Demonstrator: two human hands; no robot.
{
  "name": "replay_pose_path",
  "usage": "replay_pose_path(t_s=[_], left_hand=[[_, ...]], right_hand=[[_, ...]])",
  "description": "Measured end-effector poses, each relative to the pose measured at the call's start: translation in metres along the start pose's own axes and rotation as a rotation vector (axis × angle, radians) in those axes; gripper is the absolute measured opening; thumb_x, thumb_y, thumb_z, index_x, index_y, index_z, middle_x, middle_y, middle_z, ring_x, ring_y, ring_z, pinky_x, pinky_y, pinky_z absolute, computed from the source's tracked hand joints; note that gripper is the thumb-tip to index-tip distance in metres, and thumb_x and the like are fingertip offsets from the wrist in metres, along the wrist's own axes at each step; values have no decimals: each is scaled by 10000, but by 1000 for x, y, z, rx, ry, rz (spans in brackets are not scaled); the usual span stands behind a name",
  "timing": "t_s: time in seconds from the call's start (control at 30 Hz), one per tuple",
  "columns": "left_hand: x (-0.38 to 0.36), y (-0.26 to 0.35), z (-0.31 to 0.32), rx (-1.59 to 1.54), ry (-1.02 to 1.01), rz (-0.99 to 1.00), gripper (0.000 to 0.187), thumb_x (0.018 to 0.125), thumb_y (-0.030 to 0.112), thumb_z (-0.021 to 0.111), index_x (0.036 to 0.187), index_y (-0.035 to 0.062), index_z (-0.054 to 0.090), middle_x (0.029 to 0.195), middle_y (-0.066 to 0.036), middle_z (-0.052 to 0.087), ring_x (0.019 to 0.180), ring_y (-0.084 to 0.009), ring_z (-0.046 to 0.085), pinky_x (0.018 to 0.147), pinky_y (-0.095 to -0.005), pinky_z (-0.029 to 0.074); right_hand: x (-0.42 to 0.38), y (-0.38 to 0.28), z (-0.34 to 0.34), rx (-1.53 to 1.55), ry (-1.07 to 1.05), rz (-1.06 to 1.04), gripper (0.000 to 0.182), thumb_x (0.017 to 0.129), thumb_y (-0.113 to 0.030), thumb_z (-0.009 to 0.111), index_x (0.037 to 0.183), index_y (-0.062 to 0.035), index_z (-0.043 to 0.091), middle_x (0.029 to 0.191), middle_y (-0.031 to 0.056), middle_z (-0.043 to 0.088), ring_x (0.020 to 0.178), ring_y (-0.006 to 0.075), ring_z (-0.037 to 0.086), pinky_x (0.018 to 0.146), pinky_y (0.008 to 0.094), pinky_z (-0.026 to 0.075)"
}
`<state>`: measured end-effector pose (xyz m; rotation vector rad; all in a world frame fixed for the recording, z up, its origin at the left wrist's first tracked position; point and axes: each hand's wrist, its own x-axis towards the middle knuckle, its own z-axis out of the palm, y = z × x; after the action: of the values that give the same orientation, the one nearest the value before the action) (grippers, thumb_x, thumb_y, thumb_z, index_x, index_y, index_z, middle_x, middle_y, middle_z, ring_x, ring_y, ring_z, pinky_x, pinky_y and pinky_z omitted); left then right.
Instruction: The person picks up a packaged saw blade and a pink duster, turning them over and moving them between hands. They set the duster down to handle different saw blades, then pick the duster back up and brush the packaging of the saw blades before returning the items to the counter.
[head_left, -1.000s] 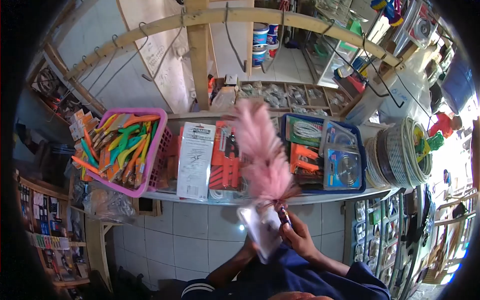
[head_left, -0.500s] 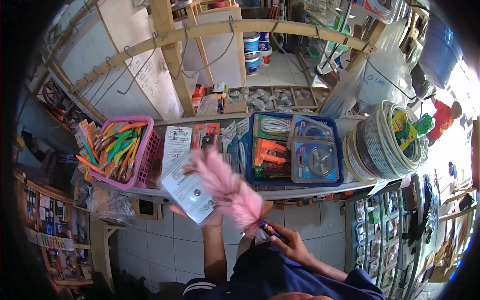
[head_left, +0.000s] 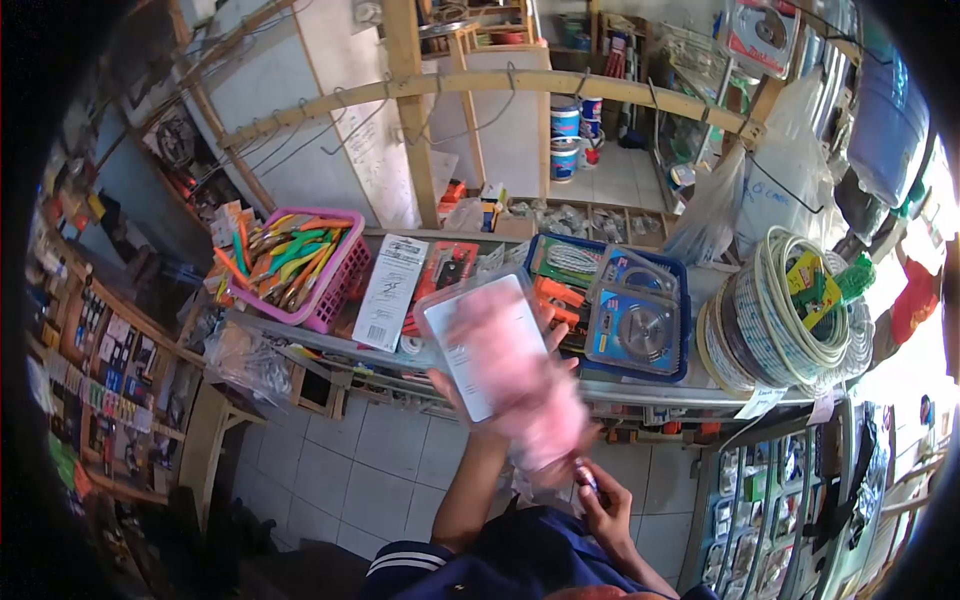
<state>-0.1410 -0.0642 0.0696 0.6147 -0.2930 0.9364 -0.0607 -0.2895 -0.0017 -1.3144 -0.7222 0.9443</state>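
Note:
A clear plastic blister pack with a white card point(head_left: 463, 360) is in my left hand point(head_left: 456, 396), whose fingers show around both of its sides. My right hand point(head_left: 608, 505) is wrapped round the dark handle of a pink feather duster point(head_left: 545, 425). The duster's fluffy head is blurred by motion and lies across the pack's face, hiding much of it. Both are held up in front of the counter's near edge. On the counter beyond are a white printed package point(head_left: 391, 293) and a red-orange packaged item point(head_left: 447, 268).
A pink basket point(head_left: 345, 275) of colourful-handled brushes stands on the counter's left. To the right is a blue tray point(head_left: 683, 325) with packaged saw blades, then coiled hose point(head_left: 770, 310). Hooks hang from a wooden beam point(head_left: 470, 85). A person in red point(head_left: 912, 300) is at the far right.
The pack has moved right and turned its other, white-carded side up. The duster now sweeps over its face, and the right hand has shifted right and slightly down. The view has also shifted.

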Motion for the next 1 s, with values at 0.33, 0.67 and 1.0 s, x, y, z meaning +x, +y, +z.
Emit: replay_pose_path(t_s=[0.33,0.67,1.0], left_hand=[[-24,-17,-10,-169,117,193,990,832,820,352,1529,130,221,1520,-150,351,1350,-382,392,1020,-671,354],[-16,-26,-1,45,238,181,1070,776,821,456,1551,152,145,1568,-157,243,1414,-385,295,1109,-611,303],[-9,-27,13,37,250,-75,1036,793,820,428,1543,153,175,1557,-153,263,1388,-418,321,1081,-647,302]], right_hand=[[-16,2,-22,-76,10,-48,527,945,-171,618,1407,23,453,992,37,644,836,60,522,749,195,423],[-9,-1,-27,-214,-28,-165,622,927,-120,638,1474,-57,348,775,-35,573,642,14,426,562,185,329],[-2,-13,-30,-181,-202,25,546,926,-97,648,1427,-40,440,839,-44,560,667,8,405,583,164,322]])
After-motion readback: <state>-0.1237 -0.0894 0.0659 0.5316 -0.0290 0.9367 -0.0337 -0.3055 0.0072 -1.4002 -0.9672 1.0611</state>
